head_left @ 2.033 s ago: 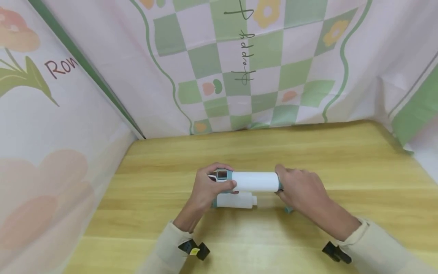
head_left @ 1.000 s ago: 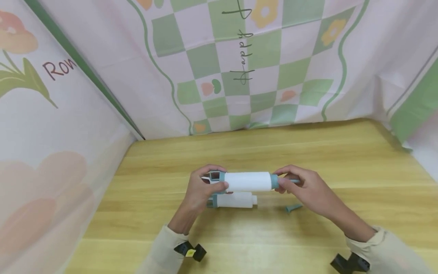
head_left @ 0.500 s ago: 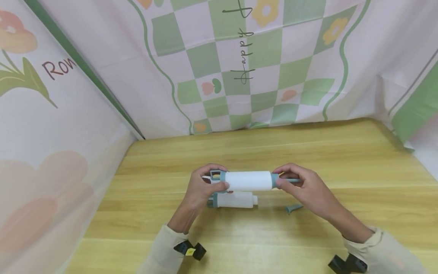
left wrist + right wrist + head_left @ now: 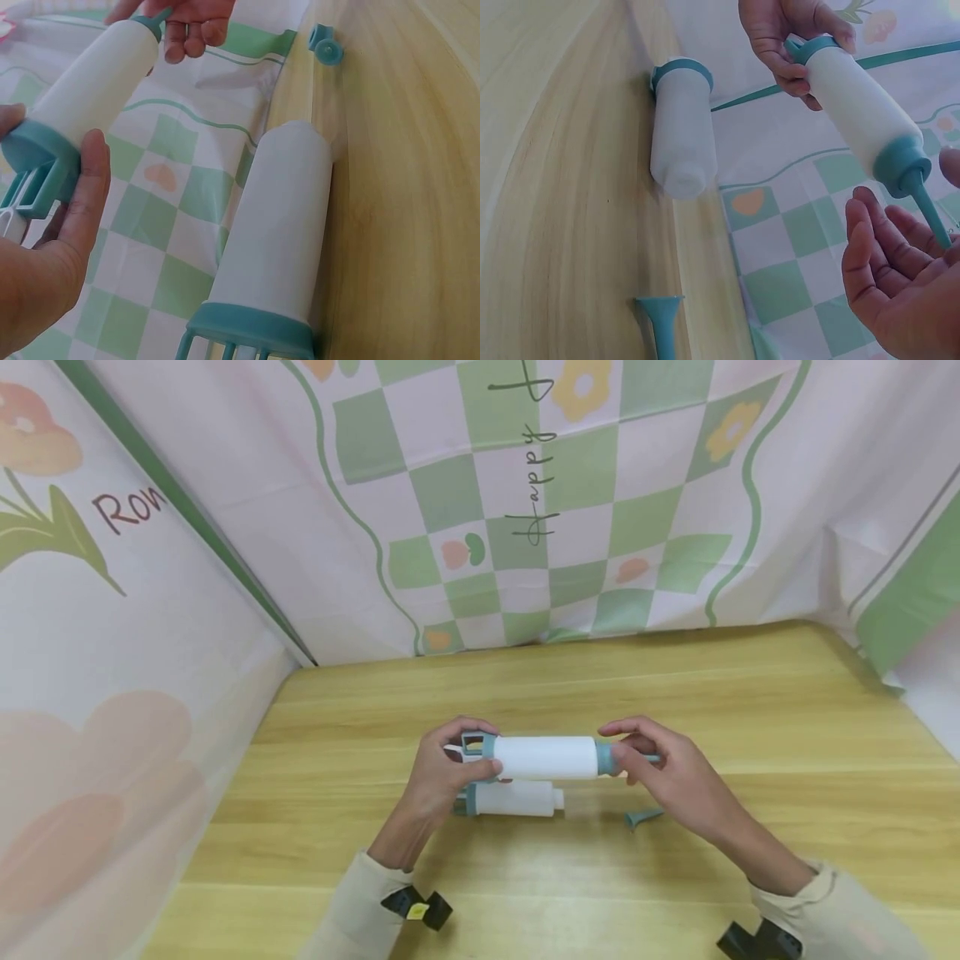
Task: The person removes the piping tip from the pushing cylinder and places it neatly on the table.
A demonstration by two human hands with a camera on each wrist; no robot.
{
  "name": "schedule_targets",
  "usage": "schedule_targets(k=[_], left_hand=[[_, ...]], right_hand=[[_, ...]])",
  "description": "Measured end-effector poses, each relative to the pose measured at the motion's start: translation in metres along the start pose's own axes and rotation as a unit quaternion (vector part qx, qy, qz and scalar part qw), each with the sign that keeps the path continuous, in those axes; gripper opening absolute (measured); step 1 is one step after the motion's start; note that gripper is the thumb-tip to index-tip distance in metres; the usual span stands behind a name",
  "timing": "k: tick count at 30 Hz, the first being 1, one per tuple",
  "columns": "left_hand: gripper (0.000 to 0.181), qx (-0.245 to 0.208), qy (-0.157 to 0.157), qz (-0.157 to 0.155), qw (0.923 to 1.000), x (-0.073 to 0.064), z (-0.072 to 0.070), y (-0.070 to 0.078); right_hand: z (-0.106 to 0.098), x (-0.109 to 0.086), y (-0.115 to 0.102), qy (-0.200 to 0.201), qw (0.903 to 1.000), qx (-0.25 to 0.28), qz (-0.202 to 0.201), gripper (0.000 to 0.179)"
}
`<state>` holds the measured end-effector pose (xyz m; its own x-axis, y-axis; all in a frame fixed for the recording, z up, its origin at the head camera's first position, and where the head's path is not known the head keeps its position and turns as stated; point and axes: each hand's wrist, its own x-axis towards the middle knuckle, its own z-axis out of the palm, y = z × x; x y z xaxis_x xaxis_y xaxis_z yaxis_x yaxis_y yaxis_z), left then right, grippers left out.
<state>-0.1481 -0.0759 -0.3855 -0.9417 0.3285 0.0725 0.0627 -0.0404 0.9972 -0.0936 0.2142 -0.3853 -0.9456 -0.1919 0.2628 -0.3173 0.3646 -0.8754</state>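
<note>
My left hand grips a white tube-shaped bottle by its teal collar, holding it level above the table. The teal frame and a white handle at that end are partly covered by the hand. A teal cap with a thin nozzle sits on the bottle's right end. Around this nozzle my right hand has its fingers loosely bent, with thumb and fingers slightly apart from the cap in the right wrist view. Below, a second white bottle with a teal collar lies on its side, its narrow neck uncapped.
A loose teal nozzle lies on the wooden table, right of the lying bottle. A checked curtain hangs along the table's back edge, and another printed cloth hangs at the left.
Two seconds ago the right hand covered the held bottle's right end. It then shifted right and pinched the nozzle cap. Now its fingers have loosened from the cap; the left hand keeps its grip.
</note>
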Motion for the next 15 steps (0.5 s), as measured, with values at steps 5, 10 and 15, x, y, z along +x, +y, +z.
schedule_targets(k=[5,10,15], left_hand=[[0.039,-0.004,-0.003,0.003,1.0,0.0,-0.0003,-0.0008],[0.039,-0.004,-0.006,0.009,0.9999,0.0003,-0.001,-0.0021],[0.039,-0.002,-0.007,0.011,0.9999,0.0002,-0.0024,-0.0028]], right_hand=[[0.0019,-0.0003,0.0001,0.016,0.9996,0.015,0.02,0.024],[0.0045,0.0001,-0.0005,0.025,0.9992,0.021,0.021,0.019],[0.0056,0.0005,-0.0006,0.03,0.9994,0.016,0.013,0.016]])
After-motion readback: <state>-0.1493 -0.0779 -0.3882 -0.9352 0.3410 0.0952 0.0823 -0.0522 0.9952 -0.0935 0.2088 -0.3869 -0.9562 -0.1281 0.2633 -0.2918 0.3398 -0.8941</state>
